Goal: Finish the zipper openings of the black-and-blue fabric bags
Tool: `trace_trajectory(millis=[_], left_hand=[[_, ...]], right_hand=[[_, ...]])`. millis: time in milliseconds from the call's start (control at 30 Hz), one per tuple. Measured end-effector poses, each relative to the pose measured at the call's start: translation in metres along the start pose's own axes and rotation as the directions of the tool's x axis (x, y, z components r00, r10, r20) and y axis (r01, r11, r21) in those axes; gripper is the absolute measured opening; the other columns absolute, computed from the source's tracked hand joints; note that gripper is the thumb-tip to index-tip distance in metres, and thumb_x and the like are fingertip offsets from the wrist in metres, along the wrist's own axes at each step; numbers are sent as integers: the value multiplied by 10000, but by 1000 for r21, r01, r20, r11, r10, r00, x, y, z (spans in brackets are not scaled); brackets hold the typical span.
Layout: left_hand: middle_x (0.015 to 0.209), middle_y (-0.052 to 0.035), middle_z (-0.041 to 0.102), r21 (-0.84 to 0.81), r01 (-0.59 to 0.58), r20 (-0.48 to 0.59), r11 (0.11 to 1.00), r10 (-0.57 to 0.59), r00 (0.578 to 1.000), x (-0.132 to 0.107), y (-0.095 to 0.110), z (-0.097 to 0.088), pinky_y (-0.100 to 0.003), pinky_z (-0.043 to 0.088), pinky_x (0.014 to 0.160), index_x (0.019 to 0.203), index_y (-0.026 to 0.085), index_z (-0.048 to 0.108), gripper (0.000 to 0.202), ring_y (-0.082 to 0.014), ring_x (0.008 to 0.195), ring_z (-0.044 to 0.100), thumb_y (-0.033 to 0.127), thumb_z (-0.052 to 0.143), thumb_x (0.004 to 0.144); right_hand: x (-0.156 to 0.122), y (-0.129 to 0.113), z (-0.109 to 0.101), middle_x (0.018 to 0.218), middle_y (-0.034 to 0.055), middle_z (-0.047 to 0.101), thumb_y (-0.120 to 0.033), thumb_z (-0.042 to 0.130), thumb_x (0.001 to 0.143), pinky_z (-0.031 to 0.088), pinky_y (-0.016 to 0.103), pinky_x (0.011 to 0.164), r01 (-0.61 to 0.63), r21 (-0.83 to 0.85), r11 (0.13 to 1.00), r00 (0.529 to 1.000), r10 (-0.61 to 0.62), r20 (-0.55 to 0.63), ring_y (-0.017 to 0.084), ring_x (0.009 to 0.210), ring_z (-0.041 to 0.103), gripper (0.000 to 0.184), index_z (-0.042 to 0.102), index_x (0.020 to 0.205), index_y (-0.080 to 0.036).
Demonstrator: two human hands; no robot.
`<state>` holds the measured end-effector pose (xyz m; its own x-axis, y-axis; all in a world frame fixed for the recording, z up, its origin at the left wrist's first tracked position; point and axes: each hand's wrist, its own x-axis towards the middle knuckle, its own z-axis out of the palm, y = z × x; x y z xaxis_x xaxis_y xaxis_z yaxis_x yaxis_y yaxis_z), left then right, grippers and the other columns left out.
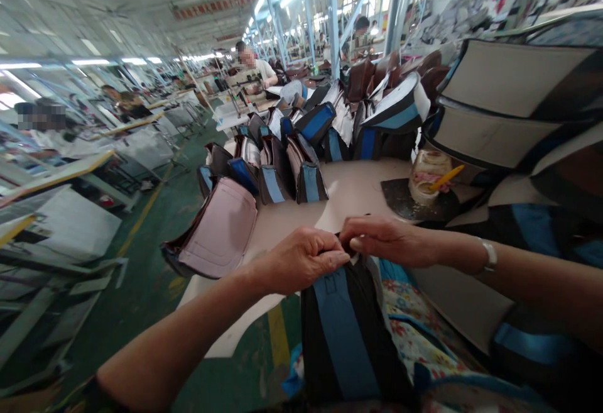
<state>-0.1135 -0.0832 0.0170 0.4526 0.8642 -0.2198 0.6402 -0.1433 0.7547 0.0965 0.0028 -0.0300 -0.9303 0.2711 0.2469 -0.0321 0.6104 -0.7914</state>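
A black bag (pixel 346 331) with a blue stripe down its side lies across my lap, its end pointing toward the table. My left hand (pixel 304 259) pinches the top edge of this bag, thumb and fingers pressed together. Right beside it, my right hand (pixel 384 239) grips the same edge with bent fingers, and a bracelet circles that wrist. The fingertips of both hands nearly meet. What exactly lies between them is hidden.
A pink-flapped bag (pixel 223 227) leans at the table's left edge, with several striped bags (pixel 277 171) behind it. A glue jar (pixel 424 177) holding a yellow-handled brush stands on a dark mat (pixel 396 199). Large beige bags (pixel 513 80) are stacked at right. A co-worker (pixel 257 67) sits farther back.
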Motion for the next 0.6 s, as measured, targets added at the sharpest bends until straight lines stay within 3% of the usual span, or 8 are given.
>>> trace_trajectory(millis=[67, 200, 333, 433, 600], left_hand=[[648, 41, 445, 8, -23, 0, 1000, 23, 1000, -2, 1, -2, -225, 306, 568, 730, 128, 595, 330, -88, 629, 409, 378, 514, 930], [648, 38, 472, -108, 11, 83, 994, -2, 997, -8, -9, -14, -212, 320, 555, 796, 120, 644, 366, -87, 609, 402, 448, 533, 915], [820, -24, 646, -169, 44, 97, 985, -28, 995, -16, -13, -23, -225, 399, 646, 996, 122, 705, 298, -120, 724, 526, 370, 605, 868], [772, -3, 628, -57, 62, 41, 996, -60, 997, -17, -8, -24, -215, 382, 618, 932, 132, 697, 232, -112, 692, 515, 335, 626, 845], [727, 34, 554, 52, 65, 42, 997, -67, 997, -15, -4, -26, -202, 348, 578, 903, 146, 648, 224, -102, 661, 470, 363, 612, 858]], right_hand=[[7, -3, -2, 789, 5, 485, -332, 446, 1014, 375, 232, 681, 70, 43, 997, 993, -74, 92, 101, 717, 453, 299, 550, 816, -133], [9, -2, -1, 747, -5, 467, -314, 485, 1001, 340, 220, 640, 136, 112, 984, 989, -142, 50, 89, 677, 416, 300, 537, 770, -129], [7, 2, 2, 743, -16, 429, -379, 478, 996, 310, 217, 591, -15, 216, 976, 996, -5, 91, 81, 650, 376, 355, 520, 749, -128], [13, -4, 2, 684, -45, 348, -430, 488, 979, 256, 204, 520, -180, 277, 944, 973, 129, 192, 73, 599, 306, 361, 516, 773, -135], [29, -14, 6, 615, -62, 327, -310, 552, 916, 233, 194, 481, -184, 196, 963, 970, 146, 194, 61, 556, 275, 301, 466, 681, -144]])
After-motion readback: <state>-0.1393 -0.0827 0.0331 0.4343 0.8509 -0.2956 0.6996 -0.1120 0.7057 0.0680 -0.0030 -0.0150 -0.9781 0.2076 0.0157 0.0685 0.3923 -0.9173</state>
